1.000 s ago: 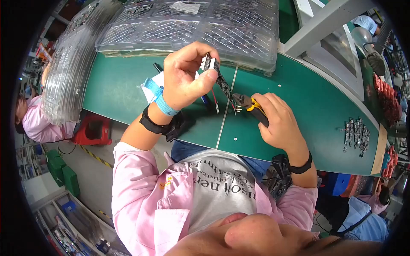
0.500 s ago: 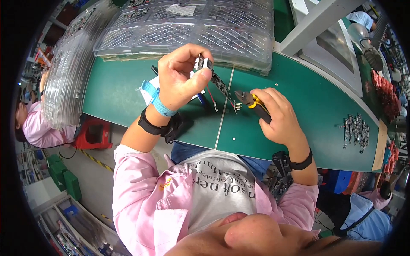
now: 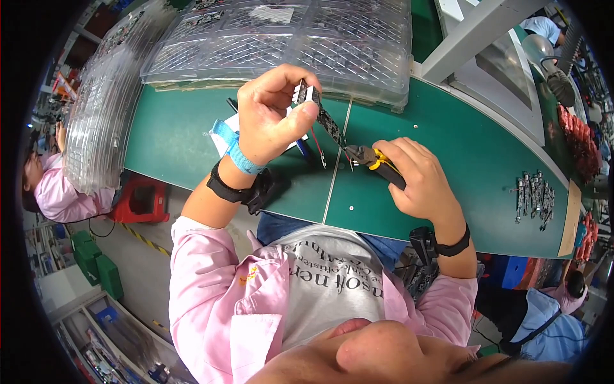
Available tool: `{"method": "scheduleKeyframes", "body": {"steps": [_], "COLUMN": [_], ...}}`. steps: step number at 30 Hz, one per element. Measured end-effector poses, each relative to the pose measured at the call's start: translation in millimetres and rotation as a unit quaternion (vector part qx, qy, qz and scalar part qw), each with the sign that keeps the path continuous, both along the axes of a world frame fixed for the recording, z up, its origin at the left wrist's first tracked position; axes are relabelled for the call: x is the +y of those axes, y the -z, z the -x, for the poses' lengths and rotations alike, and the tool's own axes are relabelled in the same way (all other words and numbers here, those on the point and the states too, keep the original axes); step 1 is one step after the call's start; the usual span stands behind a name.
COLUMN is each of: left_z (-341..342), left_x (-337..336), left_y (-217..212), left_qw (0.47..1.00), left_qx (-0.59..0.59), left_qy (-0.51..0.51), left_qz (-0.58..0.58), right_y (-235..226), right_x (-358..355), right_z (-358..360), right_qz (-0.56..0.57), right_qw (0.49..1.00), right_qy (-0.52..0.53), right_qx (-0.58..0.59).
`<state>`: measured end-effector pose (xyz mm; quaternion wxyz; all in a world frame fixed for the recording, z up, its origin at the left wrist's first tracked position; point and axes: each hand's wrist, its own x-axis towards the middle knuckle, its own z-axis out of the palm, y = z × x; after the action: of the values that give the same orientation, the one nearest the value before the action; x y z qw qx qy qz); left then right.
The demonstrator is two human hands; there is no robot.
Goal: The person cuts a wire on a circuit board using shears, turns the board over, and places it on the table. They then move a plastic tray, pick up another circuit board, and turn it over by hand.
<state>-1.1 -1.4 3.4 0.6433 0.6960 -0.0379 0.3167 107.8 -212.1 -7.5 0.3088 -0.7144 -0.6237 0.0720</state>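
Observation:
Between thumb and fingers, my left hand (image 3: 272,115) holds up a narrow black circuit board (image 3: 330,126) with white connectors at its upper end. A red wire with a small part on its end dangles from the board. My right hand (image 3: 422,176) is closed round yellow-and-black cutting pliers (image 3: 377,161). The pliers' jaws are at the lower end of the board; whether they have closed on anything there is too small to tell. A blue strap circles my left wrist. Behind that hand lie a white sheet and a blue pen-like item, partly hidden.
Clear plastic trays (image 3: 256,54) of boards are stacked at the back of the green table (image 3: 422,211). Another tray stack (image 3: 99,121) stands at left. Several finished-looking boards (image 3: 535,198) lie at right, near a grey metal frame (image 3: 476,45). Other people work on both sides.
The pliers have moved slightly left, and their jaws now meet the lower end of the board. My left hand and the board have hardly moved.

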Motion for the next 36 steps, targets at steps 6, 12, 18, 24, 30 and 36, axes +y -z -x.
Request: {"method": "scheduleKeyframes", "body": {"steps": [6,12,18,24,30,36], "left_z": [-1.2,1.0,-1.7,-0.8,-2.4,-2.0], "left_x": [-1.0,1.4,0.0,-5.9,-3.4,-2.3], "left_y": [-0.1,1.2,3.2,-0.6,4.5,6.4], "left_qw": [1.0,0.999,0.996,0.987,0.98,0.974], "left_qx": [-0.001,0.008,-0.019,-0.067,-0.066,-0.036], "left_qy": [0.007,0.018,0.055,0.144,0.187,0.225], "left_qz": [-0.002,0.035,0.068,-0.002,-0.024,0.019], "right_y": [8.1,0.6,4.3,-5.6,-5.7,-10.9], "right_x": [-3.2,-6.6,-12.8,-12.4,-21.4,-25.4], "right_z": [0.1,-14.7,-22.1,-11.3,-0.2,0.9], "right_qz": [0.002,-0.002,0.159,-0.138,-0.243,-0.26], "right_qw": [1.0,0.991,0.958,0.842,0.791,0.812], "right_qy": [0.009,0.129,0.17,-0.067,-0.055,-0.084], "right_qx": [-0.014,-0.038,-0.168,0.518,0.559,0.516]}}
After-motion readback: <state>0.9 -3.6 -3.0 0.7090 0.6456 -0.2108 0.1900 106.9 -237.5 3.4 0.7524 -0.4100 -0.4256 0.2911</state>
